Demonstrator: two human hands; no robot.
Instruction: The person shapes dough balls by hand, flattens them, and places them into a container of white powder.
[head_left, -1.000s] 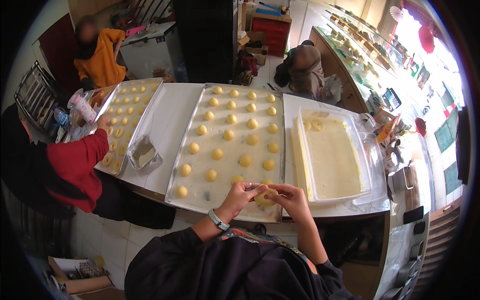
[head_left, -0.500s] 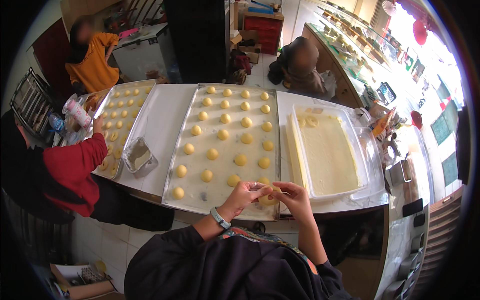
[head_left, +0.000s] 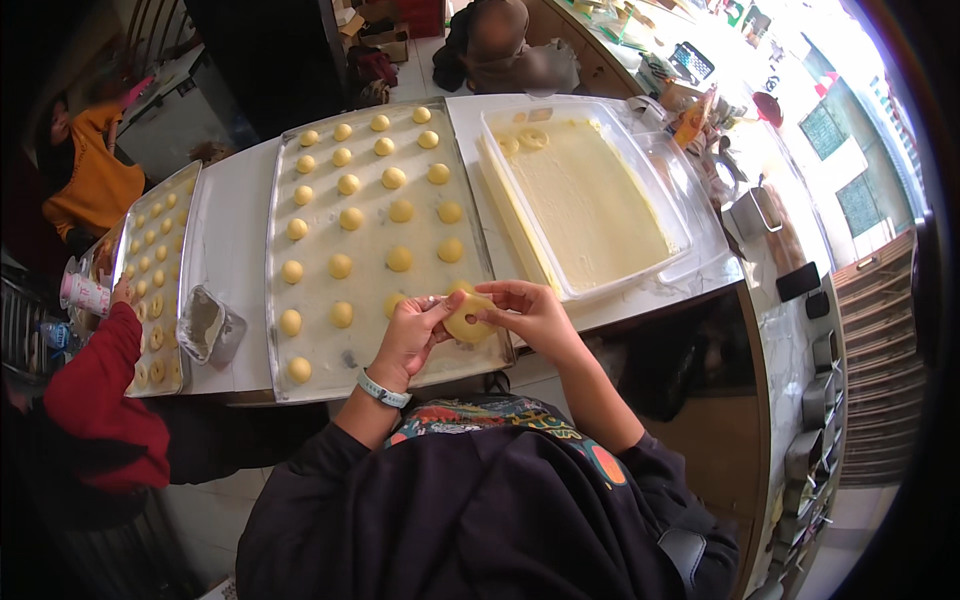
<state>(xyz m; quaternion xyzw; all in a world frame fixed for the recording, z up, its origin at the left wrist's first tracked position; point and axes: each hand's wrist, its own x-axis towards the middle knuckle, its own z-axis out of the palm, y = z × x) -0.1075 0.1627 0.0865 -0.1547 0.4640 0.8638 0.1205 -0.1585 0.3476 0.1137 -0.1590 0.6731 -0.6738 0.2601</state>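
Left hand (head_left: 407, 332) and right hand (head_left: 532, 316), both half-curled, have a yellow dough ring (head_left: 460, 329) pinched between them, hole showing! It's up over the tray's (head_left: 320, 246) near right corner, dough balls (head_left: 348, 184) rowed beyond, clear tub (head_left: 630, 273) alongside on the desk (head_left: 230, 220).

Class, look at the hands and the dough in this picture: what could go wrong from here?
The dough ring held between the left hand and the right hand could tear or stretch unevenly around its hole. Both hands are low over the tray, with dough balls close by, so a wrist or finger might dent or nudge one.
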